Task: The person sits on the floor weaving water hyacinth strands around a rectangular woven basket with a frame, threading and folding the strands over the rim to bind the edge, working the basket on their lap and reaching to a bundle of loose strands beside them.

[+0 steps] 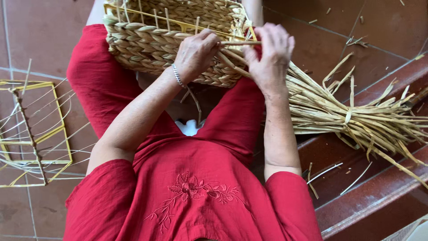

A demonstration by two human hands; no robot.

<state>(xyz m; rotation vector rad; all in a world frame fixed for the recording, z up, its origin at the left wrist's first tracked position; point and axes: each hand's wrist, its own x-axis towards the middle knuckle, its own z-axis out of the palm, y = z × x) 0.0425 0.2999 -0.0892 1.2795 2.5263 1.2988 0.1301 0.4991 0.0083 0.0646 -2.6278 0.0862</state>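
Note:
A half-woven straw basket (151, 42) on a yellow wire frame rests on my knees, over red trousers. My left hand (195, 53), with a beaded bracelet at the wrist, presses on the basket's near wall and pinches a dry straw strand (240, 43). My right hand (269, 56) grips the same strand and other loose strands where they leave the weave. A thick bundle of dry straw (352, 116) trails from under my right hand toward the right, tied near its middle.
A bare yellow wire frame (35, 129) with thin spokes lies on the tiled floor at the left. Reddish-brown steps (370, 196) run along the right, scattered with straw scraps.

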